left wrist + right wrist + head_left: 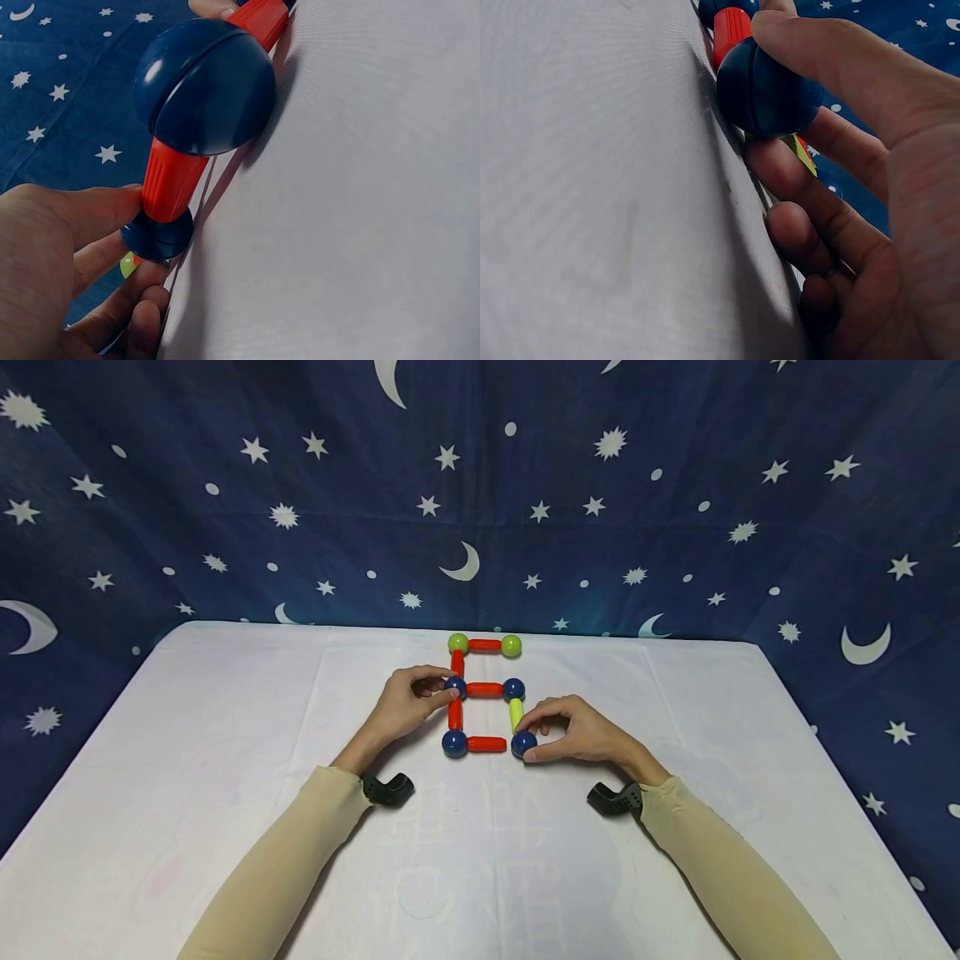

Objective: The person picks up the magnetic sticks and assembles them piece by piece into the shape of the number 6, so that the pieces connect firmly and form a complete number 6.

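Observation:
A flat figure of balls and rods lies on the white table. My left hand (401, 703) pinches its middle-left blue ball (455, 687) between thumb and fingers. The lower-right blue ball (523, 744) is held by my right hand (581, 732), thumb on the near side. A yellow-green rod (516, 713) runs from that ball up to another blue ball (513, 688). From the lower-left blue ball (454, 743), large in the left wrist view, a red rod (487, 744) points right; a narrow gap shows between its end and the ball in my right hand.
At the figure's far end, two green balls (512, 646) are joined by a red rod (484, 645), near the back edge of the table (225, 718). A dark blue curtain (525, 477) with stars hangs behind. Black wrist mounts (388, 790) sit at both cuffs.

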`<state>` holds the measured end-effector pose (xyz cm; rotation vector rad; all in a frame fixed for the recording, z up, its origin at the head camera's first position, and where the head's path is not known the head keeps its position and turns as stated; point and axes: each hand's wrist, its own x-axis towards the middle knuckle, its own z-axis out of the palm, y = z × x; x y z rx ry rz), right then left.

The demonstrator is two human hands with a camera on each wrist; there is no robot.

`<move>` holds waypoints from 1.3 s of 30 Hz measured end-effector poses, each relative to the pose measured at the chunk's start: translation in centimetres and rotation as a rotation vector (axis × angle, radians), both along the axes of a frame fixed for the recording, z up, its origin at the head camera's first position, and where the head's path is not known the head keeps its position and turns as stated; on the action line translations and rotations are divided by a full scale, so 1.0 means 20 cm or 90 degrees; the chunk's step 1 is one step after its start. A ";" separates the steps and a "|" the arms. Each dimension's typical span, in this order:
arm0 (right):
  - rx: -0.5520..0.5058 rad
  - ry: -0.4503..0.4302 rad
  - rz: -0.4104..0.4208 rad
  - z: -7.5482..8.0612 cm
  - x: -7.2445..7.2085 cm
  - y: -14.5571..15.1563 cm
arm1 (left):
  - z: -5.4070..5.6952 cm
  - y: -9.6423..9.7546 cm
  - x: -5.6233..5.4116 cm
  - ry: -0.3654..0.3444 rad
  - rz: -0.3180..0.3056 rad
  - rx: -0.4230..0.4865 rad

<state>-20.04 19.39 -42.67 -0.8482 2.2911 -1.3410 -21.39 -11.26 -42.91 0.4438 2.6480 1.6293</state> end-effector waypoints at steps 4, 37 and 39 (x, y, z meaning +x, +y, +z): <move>0.001 0.000 -0.001 0.00 0.00 0.00 | 0.00 0.00 0.00 -0.002 0.000 -0.002; -0.006 0.009 0.000 -0.01 -0.01 0.00 | 0.07 -0.08 0.13 -0.078 -0.280 -0.035; -0.006 0.008 -0.002 -0.01 -0.01 0.00 | 0.07 -0.08 0.12 -0.077 -0.282 -0.032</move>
